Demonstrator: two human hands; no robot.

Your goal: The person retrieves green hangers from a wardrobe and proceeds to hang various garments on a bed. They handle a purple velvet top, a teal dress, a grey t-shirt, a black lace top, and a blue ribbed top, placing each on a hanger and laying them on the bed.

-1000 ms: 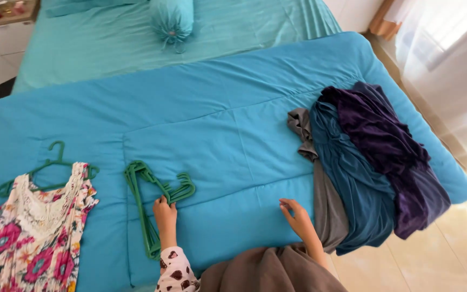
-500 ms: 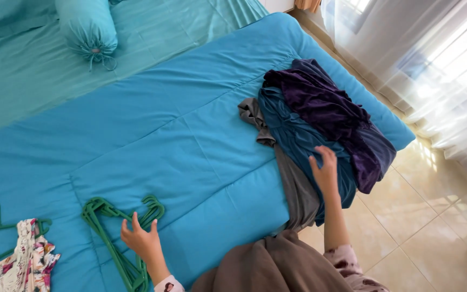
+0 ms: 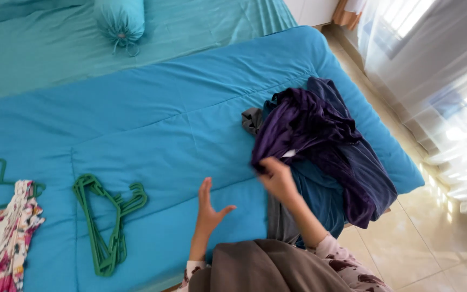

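My right hand [image 3: 278, 178] grips a dark purple garment [image 3: 309, 127] and lifts its near edge off a pile of clothes at the right side of the blue bed cover [image 3: 152, 113]. Under it lie a teal garment [image 3: 320, 200] and a grey one [image 3: 252, 119]. My left hand [image 3: 209, 211] hovers open above the cover, fingers spread, holding nothing. A stack of green hangers [image 3: 109, 216] lies to its left.
A floral dress on a green hanger [image 3: 1, 238] lies at the left edge. A teal bolster pillow [image 3: 119, 19] rests at the head of the bed. Tiled floor [image 3: 439, 243] and sheer curtains [image 3: 439, 81] are on the right.
My right hand has closed on the purple garment and pulled it up and toward me. My left hand has left the hangers and risen, open. The view has shifted right.
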